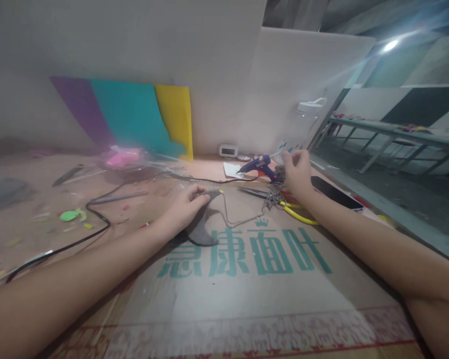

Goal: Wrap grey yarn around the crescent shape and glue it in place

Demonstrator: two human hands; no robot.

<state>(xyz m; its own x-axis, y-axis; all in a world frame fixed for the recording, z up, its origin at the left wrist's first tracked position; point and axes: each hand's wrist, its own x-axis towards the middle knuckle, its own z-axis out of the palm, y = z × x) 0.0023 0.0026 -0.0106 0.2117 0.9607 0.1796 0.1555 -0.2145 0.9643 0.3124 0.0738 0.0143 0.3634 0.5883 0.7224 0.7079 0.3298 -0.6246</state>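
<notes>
Dim room; lamp glare upper right; edges blurred, stretched.

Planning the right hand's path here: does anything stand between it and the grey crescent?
Yes: a grey cord tangle and the yellow-handled scissors lie between the right hand and the grey crescent, whose upper end the left hand holds.

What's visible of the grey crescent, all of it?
The grey crescent looks like soft, matte felt. Both tips point right; the lower one is blunt. The left hand pinches it near the top, hiding part of the upper curve. A small yellow spot shows at the upper tip, where a grey cord trails off rightward. Blur hides any stitching, and whether it touches the cardboard is unclear.
</notes>
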